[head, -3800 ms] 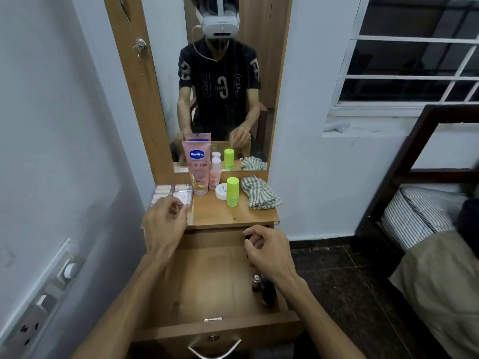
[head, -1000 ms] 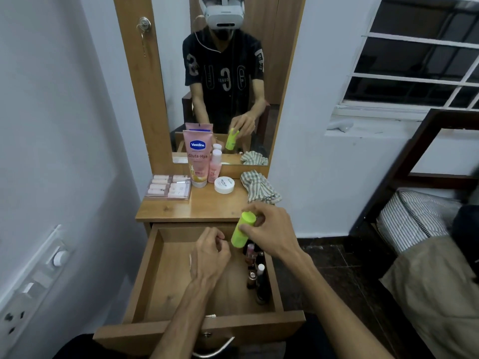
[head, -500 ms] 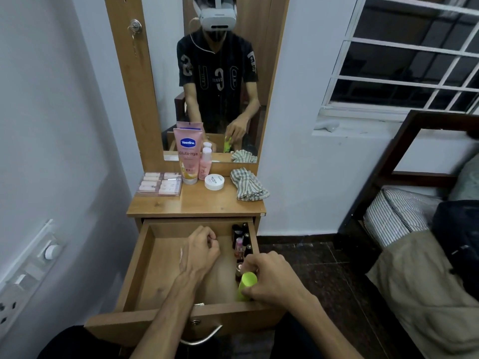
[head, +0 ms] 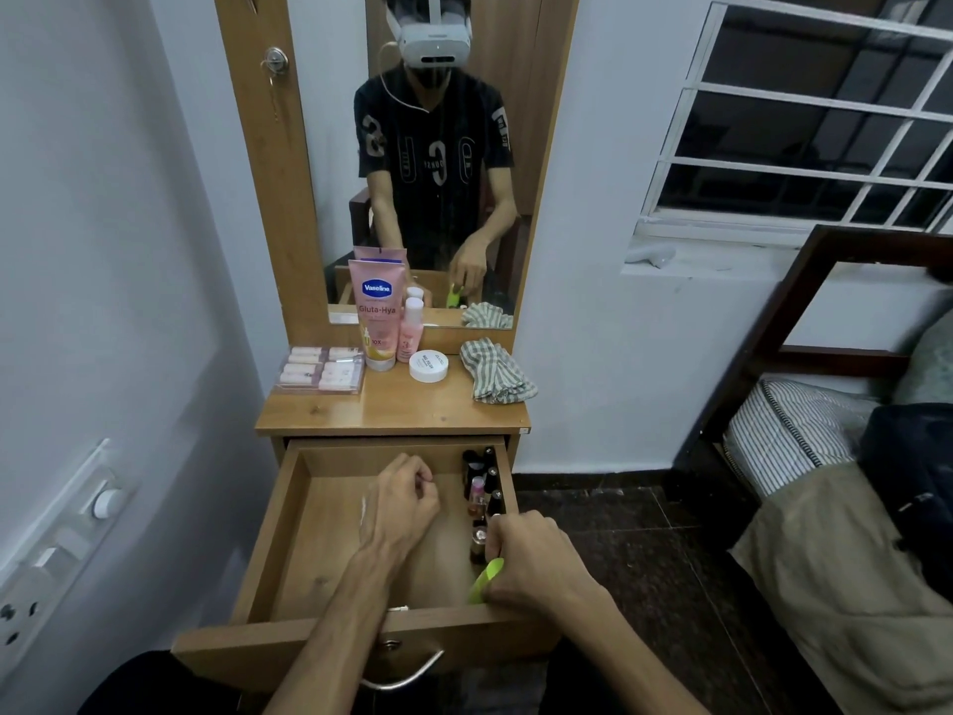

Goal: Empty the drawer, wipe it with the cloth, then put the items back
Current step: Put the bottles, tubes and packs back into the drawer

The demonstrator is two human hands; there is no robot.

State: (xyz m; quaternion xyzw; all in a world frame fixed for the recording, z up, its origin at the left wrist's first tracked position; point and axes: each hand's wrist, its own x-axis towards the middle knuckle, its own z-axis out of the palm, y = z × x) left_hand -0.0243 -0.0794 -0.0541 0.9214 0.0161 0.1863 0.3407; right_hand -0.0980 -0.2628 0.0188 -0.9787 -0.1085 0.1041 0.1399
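Observation:
The wooden drawer [head: 289,513] is pulled out wide. My right hand [head: 536,562] grips a lime-green bottle [head: 483,580], tilted, low at the drawer's front right corner. Several small dark bottles [head: 482,487] stand in a row along the drawer's right wall. My left hand [head: 402,503] hovers over the drawer's middle, fingers curled, nothing visible in it. On the tabletop [head: 392,405] lie a striped cloth [head: 495,374], a white jar [head: 428,365], a pink Vaseline tube [head: 376,314], a small pink bottle [head: 411,328] and a clear box of pink items [head: 321,370].
A mirror [head: 438,162] stands behind the tabletop. A white wall with a switch panel [head: 62,544] is close on the left. A bed with a dark wooden frame [head: 804,384] fills the right side. Dark floor [head: 629,523] lies between bed and drawer.
My right hand took the green bottle from the tabletop and carried it down into the drawer's front right corner. My left hand moved from the drawer's left rim to over its middle.

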